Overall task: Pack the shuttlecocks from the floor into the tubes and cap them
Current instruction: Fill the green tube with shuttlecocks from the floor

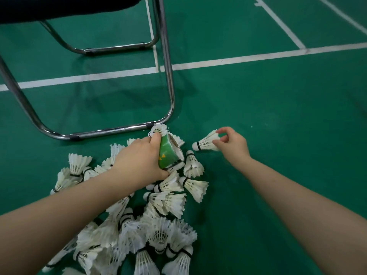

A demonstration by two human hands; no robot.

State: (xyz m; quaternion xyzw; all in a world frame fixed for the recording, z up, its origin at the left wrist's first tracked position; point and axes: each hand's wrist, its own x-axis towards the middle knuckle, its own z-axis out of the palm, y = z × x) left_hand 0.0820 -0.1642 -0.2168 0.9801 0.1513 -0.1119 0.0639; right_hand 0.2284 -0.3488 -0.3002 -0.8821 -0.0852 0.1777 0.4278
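Note:
My left hand (139,157) grips a green shuttlecock tube (168,153), seen end-on with its mouth turned to the right, held just above the heap. To the right, my right hand (232,143) pinches the feather skirt of one white shuttlecock (206,142), its cork pointing left toward the tube mouth, a short gap between them. A big pile of white feather shuttlecocks (158,225) lies on the green floor under and in front of my left forearm. No cap is in sight.
A chrome-framed chair (168,80) stands just beyond the pile, its floor rail (109,131) close behind the tube. White court lines (238,59) cross the green floor. Bare floor lies to the right of my right arm.

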